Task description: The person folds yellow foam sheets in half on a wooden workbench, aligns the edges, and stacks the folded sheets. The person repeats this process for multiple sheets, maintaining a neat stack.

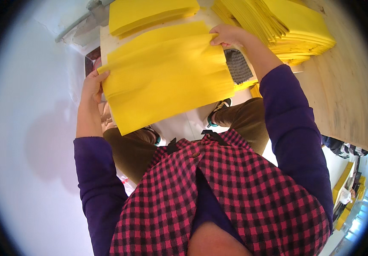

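Note:
A wide yellow sheet point(167, 81), paper or thin fabric, is stretched between my hands in front of me. My left hand point(92, 86) pinches its upper left corner, thumb on top. At the upper right corner my right hand point(226, 36) grips the edge with thumb and fingers. The sheet's lower edge hangs over my lap, and light creases run across it. Another yellow layer shows just behind its top edge; whether the two are joined I cannot tell. Past that lies a neat stack of yellow sheets point(149, 16) on the pale wooden table point(105, 40).
Thick piles of folded yellow sheets point(303, 36) stand at the far right, beside a wooden board point(341, 94). A dark grey ribbed pad point(237, 66) sits at the sheet's right edge. A white wall point(34, 128) rises on my left. More yellow stacks point(343, 181) appear at the lower right.

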Demonstrator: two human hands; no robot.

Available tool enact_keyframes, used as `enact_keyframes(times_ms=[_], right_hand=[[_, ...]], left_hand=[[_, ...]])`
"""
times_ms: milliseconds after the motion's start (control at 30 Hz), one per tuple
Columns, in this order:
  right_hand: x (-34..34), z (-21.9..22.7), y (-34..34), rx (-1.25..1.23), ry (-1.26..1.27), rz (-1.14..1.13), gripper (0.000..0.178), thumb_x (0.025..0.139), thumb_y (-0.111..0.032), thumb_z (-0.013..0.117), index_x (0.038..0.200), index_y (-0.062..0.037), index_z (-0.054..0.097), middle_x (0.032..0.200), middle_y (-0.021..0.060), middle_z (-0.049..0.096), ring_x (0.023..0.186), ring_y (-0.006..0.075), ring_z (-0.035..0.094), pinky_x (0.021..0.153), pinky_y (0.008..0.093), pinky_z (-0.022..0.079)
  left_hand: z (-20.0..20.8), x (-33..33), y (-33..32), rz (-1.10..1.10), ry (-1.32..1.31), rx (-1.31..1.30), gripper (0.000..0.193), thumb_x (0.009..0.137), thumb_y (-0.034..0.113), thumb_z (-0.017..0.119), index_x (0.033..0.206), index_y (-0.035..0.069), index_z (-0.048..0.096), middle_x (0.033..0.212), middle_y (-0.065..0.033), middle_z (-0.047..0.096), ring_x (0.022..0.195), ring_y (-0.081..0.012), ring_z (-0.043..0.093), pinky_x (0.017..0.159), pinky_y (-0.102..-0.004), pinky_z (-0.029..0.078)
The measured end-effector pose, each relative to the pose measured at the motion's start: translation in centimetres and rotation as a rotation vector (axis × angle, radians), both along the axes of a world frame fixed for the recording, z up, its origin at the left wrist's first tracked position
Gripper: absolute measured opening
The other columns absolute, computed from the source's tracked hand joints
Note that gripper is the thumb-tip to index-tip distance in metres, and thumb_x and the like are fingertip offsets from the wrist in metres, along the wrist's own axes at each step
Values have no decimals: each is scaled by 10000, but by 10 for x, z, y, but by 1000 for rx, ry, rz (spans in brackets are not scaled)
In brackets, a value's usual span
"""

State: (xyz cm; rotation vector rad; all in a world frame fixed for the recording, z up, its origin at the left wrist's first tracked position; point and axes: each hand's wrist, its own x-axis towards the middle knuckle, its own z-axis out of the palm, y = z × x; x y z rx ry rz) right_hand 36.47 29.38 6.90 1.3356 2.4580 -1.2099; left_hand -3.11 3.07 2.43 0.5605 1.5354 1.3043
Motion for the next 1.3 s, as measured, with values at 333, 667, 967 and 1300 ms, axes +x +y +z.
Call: enact_keyframes(times_ms=[333, 667, 967, 1300], right_hand=[[-8, -24, 8, 322, 52, -7, 639, 789, -269, 763, 1325, -33, 508, 896, 156, 624, 717, 255, 612, 661, 359, 527], [42, -23, -52, 757, 241, 376, 594, 693, -166, 771, 1245, -107, 560, 1380, 118, 478, 1239, 329, 464, 1026, 383, 399], [38, -28, -60, 785, 202, 447, 468, 764, -145, 706, 1210, -75, 579, 1343, 109, 521, 1235, 301, 479, 1035, 385, 398], [20, -36, -41, 842, 208, 305, 191, 860, -210, 604, 1002, -88, 643, 911, 136, 671, 846, 344, 629, 739, 441, 501]], left_hand=[[-7, 14, 5, 103, 112, 17, 426, 899, 114, 610, 1293, 14, 481, 1083, -76, 641, 883, -146, 643, 713, -253, 512], [12, 38, 2, 151, 138, 67, 572, 956, 175, 557, 1438, 9, 299, 1310, -153, 513, 1171, -214, 538, 896, -322, 485], [6, 38, -1, 144, 131, 113, 567, 948, 189, 578, 1424, 9, 328, 1315, -132, 512, 1161, -218, 534, 924, -323, 471], [1, 32, -2, 203, 53, 117, 538, 973, 259, 543, 1414, 22, 347, 1297, -134, 526, 1176, -215, 516, 966, -346, 437]])
